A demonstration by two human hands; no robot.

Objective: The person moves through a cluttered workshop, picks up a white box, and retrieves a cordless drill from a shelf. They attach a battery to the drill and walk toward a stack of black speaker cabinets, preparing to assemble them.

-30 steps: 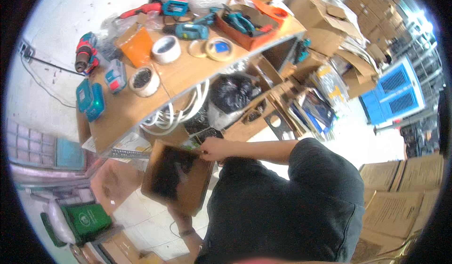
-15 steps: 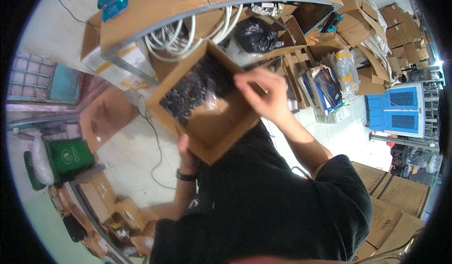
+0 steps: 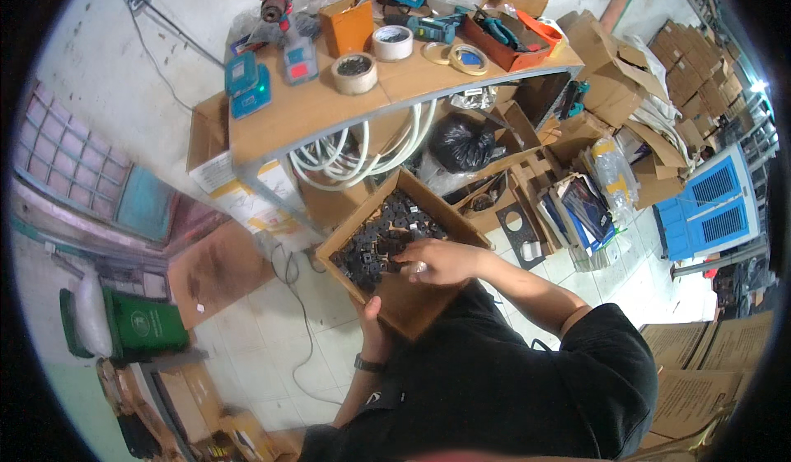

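An open cardboard box point(image 3: 428, 310) is tilted in front of my body. Small black plastic parts point(image 3: 371, 248) are heaped over its far and left portion, while its near inner side is bare cardboard. My left hand point(image 3: 375, 330), a dark watch at the wrist, grips the box's near left side with the thumb on the outer wall; its other fingers are hidden beneath. My right hand point(image 3: 445, 263) reaches inside, fingers bent and closed at the edge of the parts. Something shiny and clear shows by those fingers, but what they hold is too small to make out.
Ahead stands a workbench point(image 3: 305, 91) with power tools, tape rolls point(image 3: 354, 73) and an orange tray point(image 3: 511, 46). Coiled white tubing point(image 3: 362, 161) and a black bag point(image 3: 461, 142) sit under it. A green bin point(image 3: 148, 326) is at left, a blue-and-white cooler point(image 3: 713, 203) at right.
My right hand has gone from above the box's right rim down to the parts inside. The view has shifted, showing more of the bench top, with the box lower and further right.
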